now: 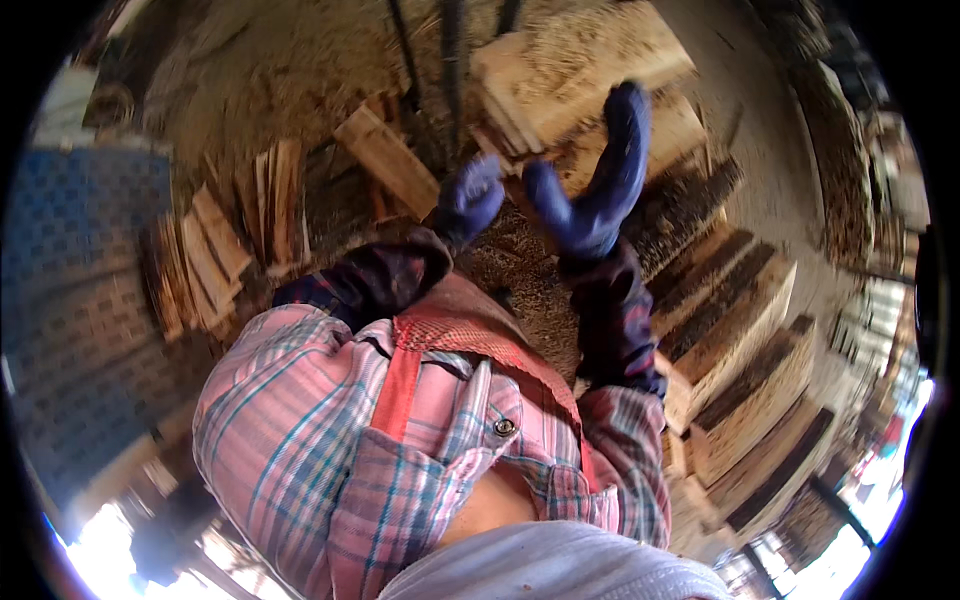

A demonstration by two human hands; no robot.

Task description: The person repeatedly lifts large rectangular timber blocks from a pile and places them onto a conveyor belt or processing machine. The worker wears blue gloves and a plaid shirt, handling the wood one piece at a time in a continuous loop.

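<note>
Lining the right, nearer side of the landmark, a broad, pale wooden slab strewn with sawdust [600, 55], is a row of thick, bark-edged brown timber blocks [745, 330]. Left of the slab and nearer the person is a loose group of thin, split tan boards [215, 240]; just left of the slab slants a narrow, flat, light-brown plank [385, 155]. At the slab's near side, the purple-blue-gloved right hand [603, 205] is spread, thumb apart from fingers, grasping nothing evident. Left of it, the purple-blue-gloved left hand [470, 200] has curled fingers beside the plank's near end; blur leaves contact and contents uncertain. Sound handling of such wood likely favours a full-palm hold on solid edges, sawdust brushed from under the gloves, and fingers clear of gaps between pieces.
</note>
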